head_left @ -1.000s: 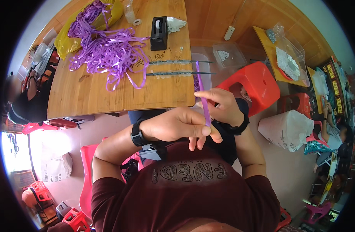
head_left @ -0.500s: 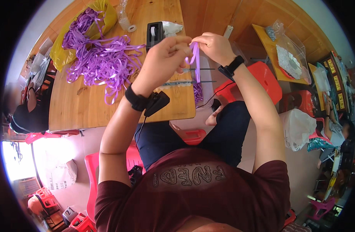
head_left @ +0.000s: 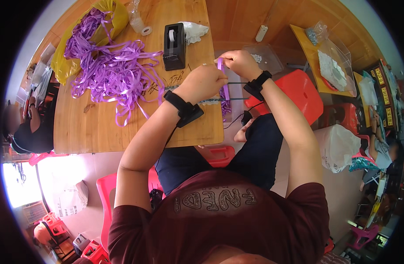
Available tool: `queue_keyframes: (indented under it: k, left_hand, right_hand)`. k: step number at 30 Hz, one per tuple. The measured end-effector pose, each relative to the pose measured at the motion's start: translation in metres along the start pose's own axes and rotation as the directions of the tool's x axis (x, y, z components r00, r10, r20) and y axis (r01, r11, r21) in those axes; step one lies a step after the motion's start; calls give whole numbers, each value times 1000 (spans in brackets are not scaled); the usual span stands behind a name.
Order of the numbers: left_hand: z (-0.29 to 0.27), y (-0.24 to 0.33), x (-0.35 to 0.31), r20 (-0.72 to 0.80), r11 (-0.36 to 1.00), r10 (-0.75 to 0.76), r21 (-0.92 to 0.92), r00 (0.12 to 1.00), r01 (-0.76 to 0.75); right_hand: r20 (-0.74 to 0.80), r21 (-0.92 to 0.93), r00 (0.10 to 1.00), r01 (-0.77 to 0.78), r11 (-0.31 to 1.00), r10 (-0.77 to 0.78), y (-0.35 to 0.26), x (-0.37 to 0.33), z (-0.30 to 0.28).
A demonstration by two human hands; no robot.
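Note:
A strip of purple ribbon (head_left: pixel 226 91) runs down between my hands, across two thin dark rods (head_left: pixel 236 99) that stick out past the table's right edge. My right hand (head_left: pixel 240 64) pinches the upper part of the strip between thumb and fingers. My left hand (head_left: pixel 201 83) is closed beside it, fingertips at the ribbon near the farther rod; the exact grip is partly hidden. More purple ribbon lies in a loose heap (head_left: pixel 116 77) on the wooden table (head_left: pixel 96 127), spilling from a yellow plastic bag (head_left: pixel 61 66).
Behind my left hand stands a black tape dispenser (head_left: pixel 174 48), with a crumpled white wrapper (head_left: pixel 195 31) and a tape roll (head_left: pixel 146 31) nearby. A red stool (head_left: pixel 298 97) is at my right, near a clear plastic bin (head_left: pixel 268 59). People sit at both far sides.
My left hand has come down and its fingers have closed at the ribbon. Slightly lower and nearer now, my right hand still pinches the strip. The tape dispenser shows more fully.

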State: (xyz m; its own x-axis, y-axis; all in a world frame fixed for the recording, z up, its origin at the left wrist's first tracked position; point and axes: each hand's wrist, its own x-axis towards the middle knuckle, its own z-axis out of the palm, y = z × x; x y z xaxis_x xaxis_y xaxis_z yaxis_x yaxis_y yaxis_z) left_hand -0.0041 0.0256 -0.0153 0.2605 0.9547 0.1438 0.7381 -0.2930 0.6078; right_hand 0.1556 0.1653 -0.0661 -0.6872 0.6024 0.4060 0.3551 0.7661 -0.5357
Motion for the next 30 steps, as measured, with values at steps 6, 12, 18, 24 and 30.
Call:
queue_keyframes:
  k: [6,12,18,24,30]
  left_hand:
    - [12,-4,2,-20,995,-9,97,1000,11]
    - [8,-9,3,0,998,-7,60,1000,7]
    - [-1,-7,5,129,979,-182,-69,975,192]
    - [-5,-3,6,169,959,-247,-98,954,266]
    - [6,-18,8,118,977,-173,-101,978,185]
  right_hand:
    - [336,147,869,-428,892,362,21,-29,12]
    - [370,443,831,-551,708,416,20,-80,48]
    - [402,754,748,-598,273,528,-11,-117,48]
    - [357,817,814,-510,269,458,-26,-129,67]
    - [276,636,790,-577,513,547,-38,-155,79]
